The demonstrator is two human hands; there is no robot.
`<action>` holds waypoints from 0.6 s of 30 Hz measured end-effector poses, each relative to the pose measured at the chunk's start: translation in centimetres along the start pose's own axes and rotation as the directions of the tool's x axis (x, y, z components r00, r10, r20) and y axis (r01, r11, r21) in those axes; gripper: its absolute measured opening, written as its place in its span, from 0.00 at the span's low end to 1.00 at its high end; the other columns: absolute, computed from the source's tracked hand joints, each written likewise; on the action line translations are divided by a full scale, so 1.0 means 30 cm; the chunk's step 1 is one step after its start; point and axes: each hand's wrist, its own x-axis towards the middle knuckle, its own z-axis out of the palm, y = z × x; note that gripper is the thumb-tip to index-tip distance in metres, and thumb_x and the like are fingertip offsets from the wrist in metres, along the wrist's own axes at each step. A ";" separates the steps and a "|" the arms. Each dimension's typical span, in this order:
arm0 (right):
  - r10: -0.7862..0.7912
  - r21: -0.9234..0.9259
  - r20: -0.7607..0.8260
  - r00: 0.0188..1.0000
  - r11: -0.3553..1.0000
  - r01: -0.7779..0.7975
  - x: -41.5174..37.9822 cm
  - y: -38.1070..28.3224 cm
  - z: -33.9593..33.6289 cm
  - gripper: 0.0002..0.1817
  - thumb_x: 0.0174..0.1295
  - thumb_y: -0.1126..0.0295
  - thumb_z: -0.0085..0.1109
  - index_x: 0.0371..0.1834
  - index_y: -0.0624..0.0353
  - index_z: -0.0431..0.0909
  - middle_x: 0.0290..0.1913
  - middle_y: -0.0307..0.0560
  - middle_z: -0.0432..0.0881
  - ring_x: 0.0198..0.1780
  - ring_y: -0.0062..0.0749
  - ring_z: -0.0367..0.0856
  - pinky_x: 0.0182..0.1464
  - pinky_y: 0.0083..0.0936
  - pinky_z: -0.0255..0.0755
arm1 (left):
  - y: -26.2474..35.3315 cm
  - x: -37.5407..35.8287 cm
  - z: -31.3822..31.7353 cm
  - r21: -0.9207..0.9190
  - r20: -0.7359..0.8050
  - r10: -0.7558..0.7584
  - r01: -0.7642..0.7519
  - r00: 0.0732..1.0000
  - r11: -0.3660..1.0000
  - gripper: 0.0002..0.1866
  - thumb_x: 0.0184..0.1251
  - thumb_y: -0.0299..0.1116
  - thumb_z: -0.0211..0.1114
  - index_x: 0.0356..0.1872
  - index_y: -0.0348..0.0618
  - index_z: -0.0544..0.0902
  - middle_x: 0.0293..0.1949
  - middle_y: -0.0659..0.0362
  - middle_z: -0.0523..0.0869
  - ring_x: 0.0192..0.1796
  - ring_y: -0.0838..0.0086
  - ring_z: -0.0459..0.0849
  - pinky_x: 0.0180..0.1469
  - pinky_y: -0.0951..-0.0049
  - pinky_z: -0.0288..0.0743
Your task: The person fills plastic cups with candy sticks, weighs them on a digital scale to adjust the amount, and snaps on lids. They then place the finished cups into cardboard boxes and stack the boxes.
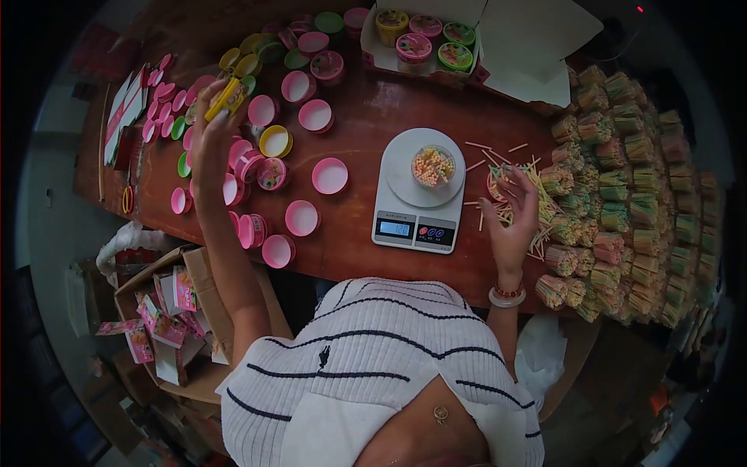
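Note:
My left hand [210, 128] reaches out to the upper left, its fingers closed around a yellow cup [226, 100] with a printed side. Pink, green and yellow cups lie around that hand. Over a loose pile of thin pale sticks [547, 210], my right hand [515, 202] has its thumb and fingers apart, with nothing plainly held. Left of it, a white kitchen scale [416, 194] with a lit display carries a clear round cup [433, 166] filled with sticks whose coloured ends face up.
Bundled sticks [615, 194] are stacked along the table's right side. An open white box [424, 66] with several lidded tubs stands at the back. Scissors [128, 199] lie at the left edge. Below, a cardboard box [206, 292] holds pink printed packaging.

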 end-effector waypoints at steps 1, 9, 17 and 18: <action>-0.005 0.000 -0.001 1.000 1.000 0.005 0.030 -0.031 0.018 0.35 0.60 0.75 0.75 0.70 0.62 0.70 0.64 0.51 0.79 0.63 0.37 0.81 0.67 0.35 0.76 | -0.039 -0.053 0.010 -0.409 0.125 -0.035 0.083 0.992 0.909 0.33 0.71 0.37 0.67 0.72 0.34 0.66 0.65 0.44 0.77 0.69 0.56 0.78 0.71 0.62 0.75; -0.341 -0.187 0.522 0.782 0.849 0.495 0.184 -0.025 0.251 0.34 0.54 0.67 0.78 0.66 0.57 0.76 0.61 0.52 0.80 0.63 0.46 0.79 0.64 0.37 0.75 | -0.010 -0.332 0.382 -0.825 0.558 -0.329 0.470 0.761 -0.312 0.25 0.78 0.46 0.62 0.57 0.30 0.78 0.58 0.44 0.83 0.69 0.53 0.78 0.72 0.47 0.75; 0.094 0.357 0.173 0.980 0.922 -0.151 0.113 -0.003 0.180 0.16 0.75 0.67 0.57 0.61 0.60 0.77 0.53 0.42 0.83 0.53 0.23 0.81 0.53 0.24 0.77 | 0.155 -0.314 0.600 0.226 0.669 0.054 -0.272 0.741 0.935 0.40 0.60 0.36 0.75 0.73 0.44 0.67 0.56 0.45 0.83 0.58 0.49 0.85 0.57 0.53 0.82; 0.222 0.509 0.212 0.952 0.806 -0.301 0.099 -0.009 0.166 0.16 0.78 0.66 0.52 0.63 0.61 0.76 0.56 0.43 0.81 0.57 0.24 0.80 0.59 0.25 0.74 | 0.181 -0.318 0.644 0.213 0.680 0.066 -0.283 0.730 0.935 0.40 0.60 0.36 0.75 0.73 0.44 0.67 0.56 0.45 0.83 0.58 0.49 0.85 0.57 0.53 0.82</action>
